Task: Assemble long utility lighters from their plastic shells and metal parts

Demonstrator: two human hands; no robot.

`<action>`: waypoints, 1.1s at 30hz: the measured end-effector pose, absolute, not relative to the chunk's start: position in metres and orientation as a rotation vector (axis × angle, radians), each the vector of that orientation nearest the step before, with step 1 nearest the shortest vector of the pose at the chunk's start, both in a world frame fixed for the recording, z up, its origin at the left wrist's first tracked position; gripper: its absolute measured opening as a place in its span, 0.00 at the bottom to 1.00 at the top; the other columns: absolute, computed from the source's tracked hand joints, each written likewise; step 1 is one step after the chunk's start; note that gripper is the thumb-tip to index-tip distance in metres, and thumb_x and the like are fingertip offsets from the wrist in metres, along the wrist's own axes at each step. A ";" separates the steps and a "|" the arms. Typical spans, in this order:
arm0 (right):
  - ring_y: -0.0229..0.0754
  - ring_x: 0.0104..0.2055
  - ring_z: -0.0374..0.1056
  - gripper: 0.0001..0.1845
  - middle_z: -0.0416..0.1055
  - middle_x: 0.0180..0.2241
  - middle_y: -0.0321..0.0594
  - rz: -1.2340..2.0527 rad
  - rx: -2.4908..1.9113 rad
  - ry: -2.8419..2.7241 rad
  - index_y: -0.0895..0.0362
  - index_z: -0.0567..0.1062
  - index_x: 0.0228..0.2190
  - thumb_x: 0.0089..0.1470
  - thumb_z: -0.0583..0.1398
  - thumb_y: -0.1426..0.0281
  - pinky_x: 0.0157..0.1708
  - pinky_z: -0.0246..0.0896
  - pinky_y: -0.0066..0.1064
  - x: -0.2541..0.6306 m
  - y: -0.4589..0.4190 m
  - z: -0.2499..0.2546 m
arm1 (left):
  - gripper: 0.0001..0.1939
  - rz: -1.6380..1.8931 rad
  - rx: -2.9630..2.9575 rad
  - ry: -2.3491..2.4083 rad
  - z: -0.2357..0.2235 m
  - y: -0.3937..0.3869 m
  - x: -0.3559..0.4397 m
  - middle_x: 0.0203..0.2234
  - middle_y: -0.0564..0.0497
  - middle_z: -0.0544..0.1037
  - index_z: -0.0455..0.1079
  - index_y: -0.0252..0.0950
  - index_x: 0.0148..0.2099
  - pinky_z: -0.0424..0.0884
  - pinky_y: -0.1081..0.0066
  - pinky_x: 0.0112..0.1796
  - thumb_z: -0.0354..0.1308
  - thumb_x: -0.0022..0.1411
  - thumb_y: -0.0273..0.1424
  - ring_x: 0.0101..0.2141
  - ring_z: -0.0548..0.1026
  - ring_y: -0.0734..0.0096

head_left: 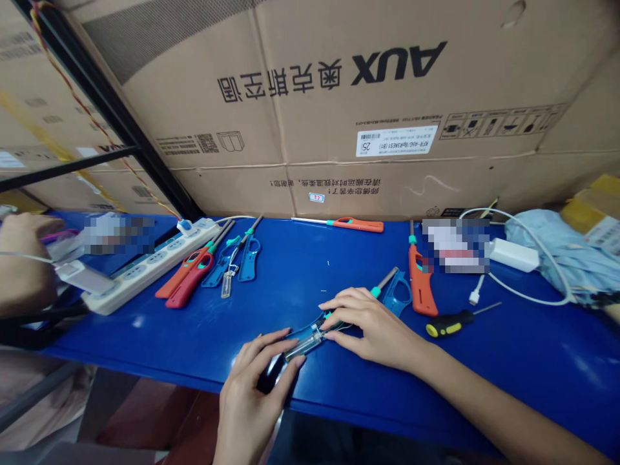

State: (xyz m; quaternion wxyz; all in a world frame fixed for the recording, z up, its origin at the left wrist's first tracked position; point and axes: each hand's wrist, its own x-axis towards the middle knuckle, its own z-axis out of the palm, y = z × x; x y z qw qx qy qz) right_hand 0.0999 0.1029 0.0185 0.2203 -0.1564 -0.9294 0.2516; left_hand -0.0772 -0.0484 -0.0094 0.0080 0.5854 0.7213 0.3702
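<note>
My left hand (264, 371) pinches the clear fuel tank (303, 347) of an opened gas lighter between thumb and fingertips. Bent over the same lighter, my right hand (365, 326) has its thumb and fingers on the valve end of the tank and the inner parts. Part of the lighter's blue casing shows beneath the tank. Its metal tube (388, 278) and green collar stick out past my right hand. A blue casing half (398, 294) lies beside the tube. My fingers hide much of the middle of the lighter.
Red lighters (190, 281) and another opened blue lighter (249, 258) lie left, near a power strip (150, 261). An orange lighter (359, 225) lies at the back, another (422, 284) at right beside a screwdriver (450, 324). Another person's hand (26, 258) is at far left.
</note>
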 end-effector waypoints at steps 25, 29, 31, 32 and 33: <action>0.39 0.49 0.64 0.06 0.74 0.44 0.35 0.748 -0.424 -2.555 0.52 0.76 0.36 0.54 0.61 0.68 0.50 0.52 0.37 0.100 0.107 0.017 | 0.05 1.192 1.875 2.133 -0.008 -0.049 -0.077 0.43 0.52 0.75 0.70 0.43 0.40 0.65 0.59 0.50 0.57 0.59 0.31 0.45 0.72 0.65; 0.39 0.49 0.64 0.04 0.74 0.45 0.34 0.758 -0.422 -2.553 0.51 0.76 0.35 0.55 0.61 0.69 0.51 0.51 0.37 0.101 0.108 0.015 | 0.05 1.156 1.923 2.103 -0.007 -0.052 -0.080 0.43 0.51 0.75 0.70 0.43 0.40 0.62 0.56 0.53 0.56 0.60 0.30 0.45 0.73 0.66; 0.39 0.48 0.65 0.04 0.74 0.45 0.33 0.769 -0.429 -2.550 0.50 0.76 0.35 0.55 0.61 0.68 0.50 0.51 0.37 0.100 0.107 0.015 | 0.05 1.132 1.915 2.091 -0.006 -0.051 -0.082 0.43 0.51 0.76 0.71 0.43 0.39 0.62 0.54 0.53 0.56 0.60 0.30 0.44 0.73 0.65; 0.39 0.48 0.65 0.05 0.74 0.45 0.34 0.775 -0.433 -2.548 0.50 0.76 0.36 0.55 0.61 0.68 0.50 0.51 0.37 0.100 0.107 0.015 | 0.05 1.120 1.903 2.085 -0.005 -0.051 -0.084 0.43 0.51 0.76 0.71 0.43 0.39 0.62 0.53 0.54 0.56 0.60 0.30 0.44 0.74 0.65; 0.39 0.48 0.65 0.06 0.74 0.45 0.34 0.781 -0.437 -2.544 0.50 0.76 0.36 0.55 0.61 0.68 0.50 0.51 0.37 0.100 0.106 0.015 | 0.05 1.111 1.888 2.080 -0.005 -0.051 -0.085 0.43 0.51 0.76 0.72 0.44 0.39 0.61 0.52 0.54 0.56 0.60 0.31 0.44 0.74 0.65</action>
